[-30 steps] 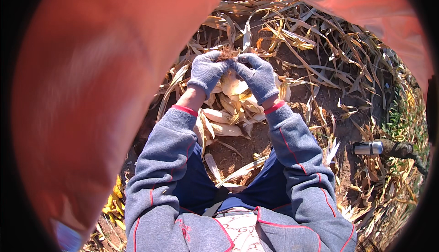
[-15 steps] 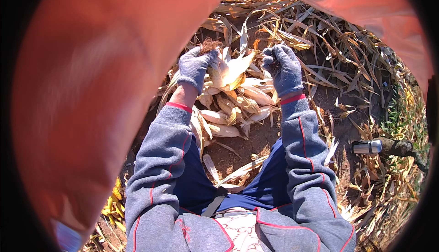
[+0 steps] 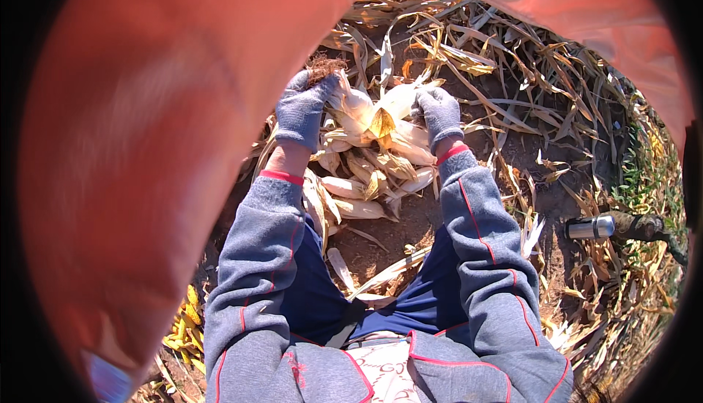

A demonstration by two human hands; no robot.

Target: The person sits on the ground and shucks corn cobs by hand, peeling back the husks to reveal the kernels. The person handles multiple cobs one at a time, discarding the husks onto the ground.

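Bare brown earth (image 3: 395,242) lay under the seated person, ringed by dry stalks and husks (image 3: 512,59) in hard sunlight; an orange brim (image 3: 161,147) blocked the whole left of the view. The left hand (image 3: 304,110), gloved, clamped the tuft of brown silk and husk; the right hand (image 3: 439,114) gripped the other husk side, hands apart, the corn ear (image 3: 381,114) between them over a pile of pale husks (image 3: 366,176). A metal flask (image 3: 589,227) lay off right; yellow cobs (image 3: 183,326) sat lower left.

A blurred orange brim (image 3: 168,169) blocks everything from seven round to two o'clock. The left hand (image 3: 302,110) covers the tip of the corn ear (image 3: 366,114) under brown silk. The metal flask (image 3: 590,227) at three o'clock is half hidden in stalks.
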